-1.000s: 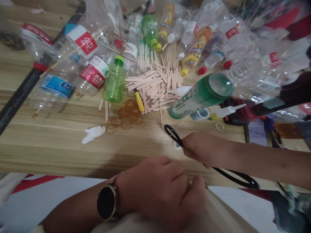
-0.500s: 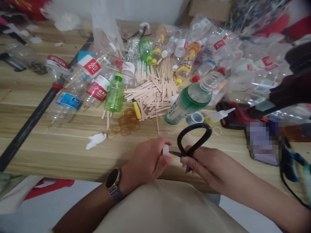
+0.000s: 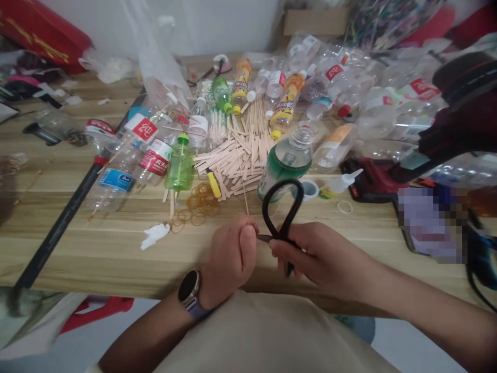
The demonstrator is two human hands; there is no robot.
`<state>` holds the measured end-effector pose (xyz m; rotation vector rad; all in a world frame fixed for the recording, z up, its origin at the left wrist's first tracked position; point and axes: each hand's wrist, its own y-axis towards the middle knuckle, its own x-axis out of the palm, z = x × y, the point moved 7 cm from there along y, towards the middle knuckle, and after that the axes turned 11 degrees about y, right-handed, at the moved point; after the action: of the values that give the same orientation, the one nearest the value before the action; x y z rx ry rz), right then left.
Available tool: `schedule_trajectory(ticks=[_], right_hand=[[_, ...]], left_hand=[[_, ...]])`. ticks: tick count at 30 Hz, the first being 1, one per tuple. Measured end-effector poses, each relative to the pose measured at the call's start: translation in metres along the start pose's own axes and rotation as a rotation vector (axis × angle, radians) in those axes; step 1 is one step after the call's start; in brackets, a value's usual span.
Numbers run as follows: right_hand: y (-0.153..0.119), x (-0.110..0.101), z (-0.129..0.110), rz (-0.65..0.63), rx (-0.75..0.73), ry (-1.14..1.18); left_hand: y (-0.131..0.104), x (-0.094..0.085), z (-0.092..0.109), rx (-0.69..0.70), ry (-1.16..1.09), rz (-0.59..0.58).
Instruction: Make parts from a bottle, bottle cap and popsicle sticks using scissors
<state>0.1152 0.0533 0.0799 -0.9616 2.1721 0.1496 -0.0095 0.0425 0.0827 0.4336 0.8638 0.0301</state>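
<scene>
My right hand (image 3: 310,251) grips black-handled scissors (image 3: 283,228), whose blade points left at my left hand. My left hand (image 3: 233,251), with a watch on its wrist, is closed beside the blade tip; what it holds is hidden by the fingers. Just behind the scissors stands a green and clear bottle (image 3: 285,158) without a cap. Beyond my left hand lie tangled rubber bands (image 3: 200,204), a yellow-handled tool (image 3: 213,185) and a heap of wooden sticks (image 3: 233,160). A crumpled white scrap (image 3: 155,234) is left of the bands.
Plastic bottles (image 3: 337,83) crowd the back right. A green bottle (image 3: 179,163) and labelled bottles stand or lie at the left, near a long black strip (image 3: 77,207). A red and black power tool (image 3: 373,178) and a phone (image 3: 430,223) are at the right.
The white cap-like piece seen in my left hand is now hidden by its closed fingers. The scissors have shifted slightly left with my right hand, and the view has moved a little.
</scene>
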Motion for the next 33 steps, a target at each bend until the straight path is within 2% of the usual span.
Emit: schedule_trajectory(ticks=[2,3,5,7,9,11,12,14,16,17,18,21,24,26,29,30,31,33], right_hand=[[0.001,0.005,0.001,-0.100,0.050,0.183],[0.002,0.002,0.001,-0.080,0.049,0.174],[0.004,-0.011,-0.003,0.074,-0.019,-0.049],[0.003,-0.019,-0.006,0.191,-0.100,-0.261],[0.004,-0.017,-0.003,0.183,-0.122,-0.282],[0.005,-0.015,0.001,0.173,-0.108,-0.258],[0.005,-0.012,0.004,0.152,-0.083,-0.209],[0.006,-0.003,0.012,0.032,0.025,0.058],[0.004,0.008,0.015,-0.097,0.141,0.369],[0.003,0.008,0.015,-0.094,0.159,0.403],[0.003,0.004,0.014,-0.042,0.142,0.329],[0.002,-0.010,0.002,0.171,-0.009,-0.151],[0.002,-0.004,0.002,0.159,-0.024,-0.252],[0.003,0.002,0.005,0.103,0.015,-0.147],[0.000,0.021,0.011,-0.113,0.126,0.324],[0.000,0.022,0.010,-0.128,0.121,0.393],[0.000,0.019,0.008,-0.072,0.064,0.326],[-0.002,0.006,-0.004,0.168,-0.167,-0.099]], left_hand=[[0.002,-0.004,0.004,0.086,0.030,0.038],[0.004,-0.004,0.003,0.069,0.027,0.029],[0.010,0.002,-0.005,-0.041,-0.008,-0.046],[0.015,0.012,-0.011,-0.141,-0.057,-0.176],[0.016,0.019,-0.011,-0.151,-0.054,-0.266],[0.016,0.017,-0.009,-0.117,0.008,-0.247],[0.016,0.014,-0.008,-0.086,0.045,-0.207],[0.015,0.008,-0.003,-0.006,0.097,-0.121],[0.014,0.005,0.000,0.048,0.087,-0.101],[0.014,0.006,0.000,0.044,0.068,-0.109],[0.014,0.007,-0.002,0.021,0.046,-0.124],[0.011,0.017,-0.009,-0.081,-0.009,-0.225],[0.004,0.022,-0.012,-0.140,0.036,-0.277],[0.000,0.016,-0.010,-0.115,0.101,-0.213],[-0.004,0.002,0.001,0.036,0.125,-0.075],[-0.004,0.000,0.003,0.065,0.117,-0.055],[-0.005,0.000,0.003,0.069,0.111,-0.053],[-0.005,0.005,-0.001,0.015,0.107,-0.102]])
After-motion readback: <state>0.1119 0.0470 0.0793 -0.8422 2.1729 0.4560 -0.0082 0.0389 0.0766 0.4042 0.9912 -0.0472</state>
